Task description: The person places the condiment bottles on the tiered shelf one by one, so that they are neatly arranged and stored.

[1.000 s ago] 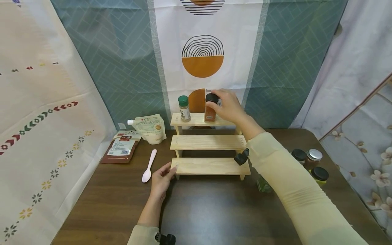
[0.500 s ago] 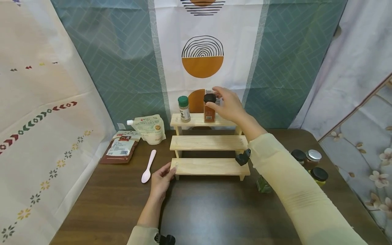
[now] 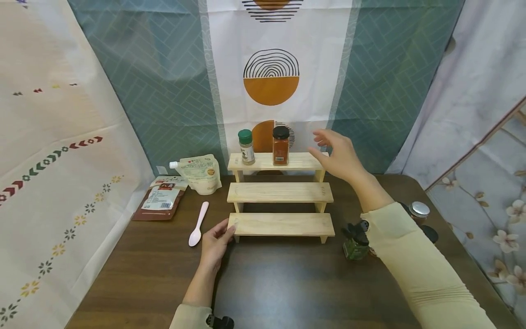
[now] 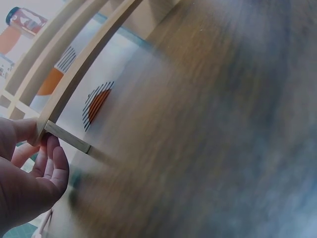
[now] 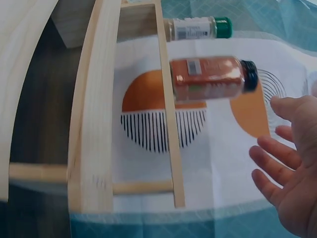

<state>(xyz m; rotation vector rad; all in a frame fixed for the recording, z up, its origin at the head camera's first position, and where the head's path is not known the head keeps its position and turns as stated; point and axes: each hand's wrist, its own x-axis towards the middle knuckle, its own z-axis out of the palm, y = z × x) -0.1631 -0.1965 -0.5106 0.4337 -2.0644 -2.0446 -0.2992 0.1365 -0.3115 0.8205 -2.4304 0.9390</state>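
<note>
Wooden rack (image 3: 281, 224): red jar (image 3: 281, 151) and green-capped shaker (image 3: 247, 150) placed on top; other jars (image 3: 419, 209) near bench's (image 3: 279, 283) right edge apparently pending. Left hand (image 3: 214, 246) pinches rack's near-left corner; right hand (image 3: 340, 156) relaxed, holding nothing.

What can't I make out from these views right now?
Head: body of the silver-lidded round jar, mostly hidden by the cream right sleeve.
Head, right wrist: fine print on the black-lidded red-orange jar, too small or blurred.
Right wrist: part of the right hand, cut off by the right edge.
Left wrist: most grain on the dark brown wooden tabletop, blurred.
</note>
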